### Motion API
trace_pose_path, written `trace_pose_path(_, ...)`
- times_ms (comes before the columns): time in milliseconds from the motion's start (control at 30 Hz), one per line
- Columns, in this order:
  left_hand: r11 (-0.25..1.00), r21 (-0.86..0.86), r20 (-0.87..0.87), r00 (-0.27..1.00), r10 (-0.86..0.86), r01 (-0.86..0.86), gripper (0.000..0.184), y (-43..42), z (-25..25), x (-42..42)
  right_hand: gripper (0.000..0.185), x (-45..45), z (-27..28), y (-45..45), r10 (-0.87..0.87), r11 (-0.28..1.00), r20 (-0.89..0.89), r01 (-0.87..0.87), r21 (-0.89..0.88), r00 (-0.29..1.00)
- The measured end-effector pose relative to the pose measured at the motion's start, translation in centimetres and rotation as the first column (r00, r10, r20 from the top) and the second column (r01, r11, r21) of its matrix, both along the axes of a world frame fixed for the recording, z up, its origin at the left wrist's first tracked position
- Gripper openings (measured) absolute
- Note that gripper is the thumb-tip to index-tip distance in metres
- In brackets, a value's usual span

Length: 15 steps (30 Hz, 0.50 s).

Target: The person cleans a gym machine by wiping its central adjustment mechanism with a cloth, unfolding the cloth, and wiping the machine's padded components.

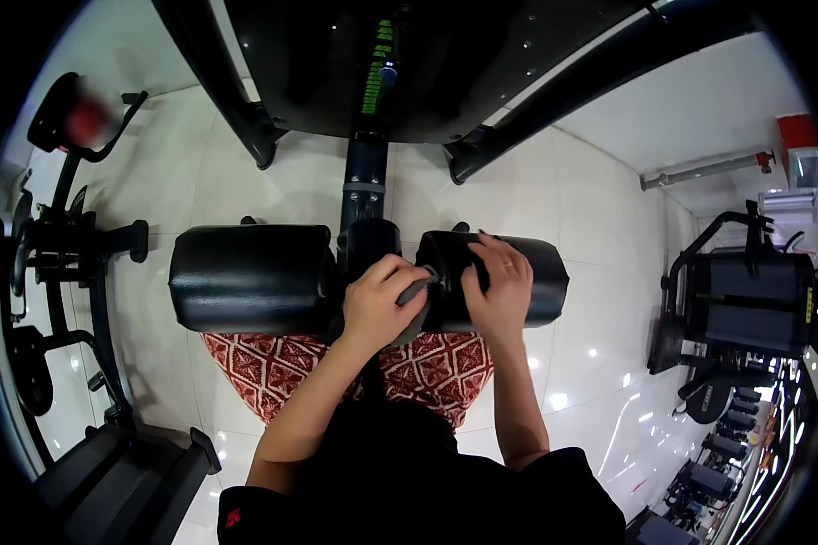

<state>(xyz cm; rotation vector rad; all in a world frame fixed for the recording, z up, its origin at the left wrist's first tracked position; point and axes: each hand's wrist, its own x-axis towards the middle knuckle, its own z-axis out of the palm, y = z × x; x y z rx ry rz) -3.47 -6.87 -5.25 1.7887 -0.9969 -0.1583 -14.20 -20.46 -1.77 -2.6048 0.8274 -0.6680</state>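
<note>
Two black padded rollers lie across in front of me, a left roller (250, 280) and a right roller (543, 282), on either side of a black post (364, 173). My left hand (382, 300) is closed around a grey cloth (413, 318) at the inner end of the right roller. Resting on top of the right roller is my right hand (500, 289), its fingers apart and bent over the padding. Red and white patterned fabric (436, 372) shows below the rollers.
A dark machine frame (309, 73) with green markings stands ahead. More gym machines stand at the left (91, 245) and right (745, 300). A grey pipe (709, 170) runs along the right wall. The tiled floor (600, 263) reflects lights.
</note>
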Motion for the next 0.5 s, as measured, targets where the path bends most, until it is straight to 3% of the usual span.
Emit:
trace_pose_path(100,0.998,0.014,-0.072,0.996,-0.061,0.062,0.022,0.3,0.4,0.2,0.024,0.4,-1.4,0.5,-0.055,0.982,-0.01,0.052,-0.18,0.998)
trace_pose_path(500,0.993,-0.041,0.012,0.994,-0.109,0.11,0.023,0.6,0.0,0.1,0.017,2.1,-0.8,-0.6,-0.056,0.988,-0.02,0.052,-0.146,0.998)
